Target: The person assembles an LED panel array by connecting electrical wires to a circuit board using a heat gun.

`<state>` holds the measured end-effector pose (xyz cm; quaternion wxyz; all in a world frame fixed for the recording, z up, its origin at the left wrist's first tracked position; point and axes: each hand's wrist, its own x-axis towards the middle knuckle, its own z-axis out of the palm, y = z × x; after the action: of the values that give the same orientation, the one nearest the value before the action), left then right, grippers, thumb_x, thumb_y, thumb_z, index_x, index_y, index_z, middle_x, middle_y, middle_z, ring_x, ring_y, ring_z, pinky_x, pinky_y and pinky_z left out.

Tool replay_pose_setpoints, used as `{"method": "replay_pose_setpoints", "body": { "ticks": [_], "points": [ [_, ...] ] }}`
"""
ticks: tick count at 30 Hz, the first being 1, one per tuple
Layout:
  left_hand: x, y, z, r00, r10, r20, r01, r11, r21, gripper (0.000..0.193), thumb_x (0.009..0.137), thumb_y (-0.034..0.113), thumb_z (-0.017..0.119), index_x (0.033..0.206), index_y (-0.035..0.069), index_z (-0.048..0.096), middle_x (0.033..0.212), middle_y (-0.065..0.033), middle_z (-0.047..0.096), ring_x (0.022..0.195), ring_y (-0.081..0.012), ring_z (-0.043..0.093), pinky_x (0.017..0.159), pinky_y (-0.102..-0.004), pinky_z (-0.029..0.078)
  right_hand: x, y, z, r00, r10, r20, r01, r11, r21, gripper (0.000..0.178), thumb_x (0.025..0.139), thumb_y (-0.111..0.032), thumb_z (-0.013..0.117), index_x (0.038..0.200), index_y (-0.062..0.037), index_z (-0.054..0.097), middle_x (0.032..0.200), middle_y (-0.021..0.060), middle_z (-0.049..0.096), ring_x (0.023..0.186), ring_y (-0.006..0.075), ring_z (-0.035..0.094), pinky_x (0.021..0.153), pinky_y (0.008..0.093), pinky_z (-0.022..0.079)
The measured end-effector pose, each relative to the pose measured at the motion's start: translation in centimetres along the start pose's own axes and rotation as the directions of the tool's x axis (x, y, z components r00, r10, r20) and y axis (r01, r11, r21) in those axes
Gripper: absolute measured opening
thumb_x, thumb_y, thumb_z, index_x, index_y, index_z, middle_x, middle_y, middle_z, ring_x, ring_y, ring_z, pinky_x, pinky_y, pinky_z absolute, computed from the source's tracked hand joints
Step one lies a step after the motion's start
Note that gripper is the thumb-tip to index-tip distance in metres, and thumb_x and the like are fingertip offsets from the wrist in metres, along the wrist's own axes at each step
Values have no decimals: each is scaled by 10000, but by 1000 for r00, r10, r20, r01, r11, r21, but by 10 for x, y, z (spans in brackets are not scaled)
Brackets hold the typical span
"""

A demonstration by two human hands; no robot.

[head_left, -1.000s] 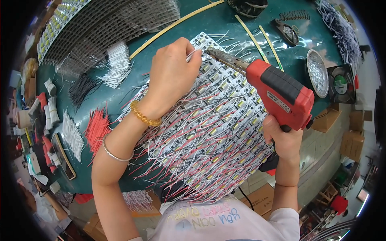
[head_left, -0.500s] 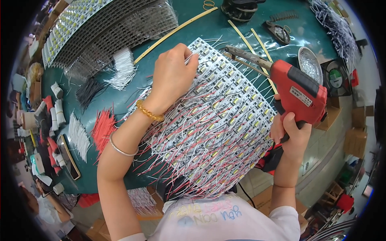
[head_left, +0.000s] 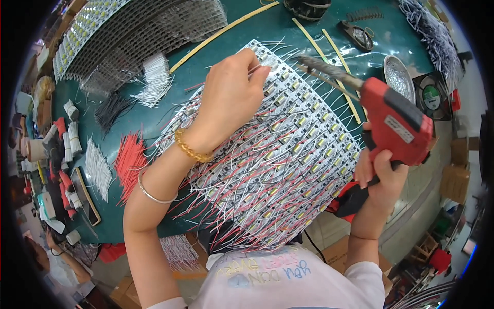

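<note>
A large panel of white circuit boards (head_left: 324,121) with rows of yellowish components lies tilted across the table edge toward my lap. Thin red, white and black wires (head_left: 247,175) trail over its near part. Above its far left side, my left hand (head_left: 229,98) pinches a thin white wire (head_left: 256,68) between thumb and forefinger. My right hand (head_left: 383,172) grips a red and black soldering gun (head_left: 393,118) by its handle, right of the panel. The gun's long metal tip points left, over the panel's far right edge and apart from my left fingers.
Cut red wires (head_left: 131,162), white wires (head_left: 98,167) and black wires (head_left: 110,110) lie in piles on the green table (head_left: 154,123). Stacked boards (head_left: 139,41) stand at the far left. A metal dish (head_left: 399,77) and a small fan (head_left: 433,97) are at right. A phone (head_left: 85,195) lies near left.
My left hand has moved slightly right and nearer. The soldering gun and my right hand have shifted to the right, with the tip drawn back from the panel's far corner.
</note>
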<state>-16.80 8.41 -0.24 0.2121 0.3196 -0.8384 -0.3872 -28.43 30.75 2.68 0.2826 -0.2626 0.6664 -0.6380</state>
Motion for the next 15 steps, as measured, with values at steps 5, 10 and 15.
{"method": "replay_pose_setpoints", "body": {
  "ticks": [5,10,15],
  "points": [
    [0,-17,14,995,55,-81,-50,997,67,203,791,127,585,690,-40,527,662,-206,576,620,-365,559,576,-420,423,5,8,10,998,37,45,-36,999,-30,566,861,-376,551,1144,98,423,459,17,420,340,86,368,366,223,315],
    [2,-18,15,995,52,-82,-50,998,35,192,781,119,586,684,-37,528,646,-201,575,595,-362,559,559,-418,425,10,12,9,997,68,43,-66,997,-34,540,858,-370,560,1113,91,444,458,22,428,334,91,372,363,227,316],
    [1,-17,15,994,49,-95,-45,998,39,183,774,107,583,678,-39,529,634,-197,574,581,-356,559,548,-414,425,13,15,8,997,68,46,-67,997,-28,512,858,-368,560,1076,85,460,457,27,436,335,94,385,364,226,319]
  ]
}}
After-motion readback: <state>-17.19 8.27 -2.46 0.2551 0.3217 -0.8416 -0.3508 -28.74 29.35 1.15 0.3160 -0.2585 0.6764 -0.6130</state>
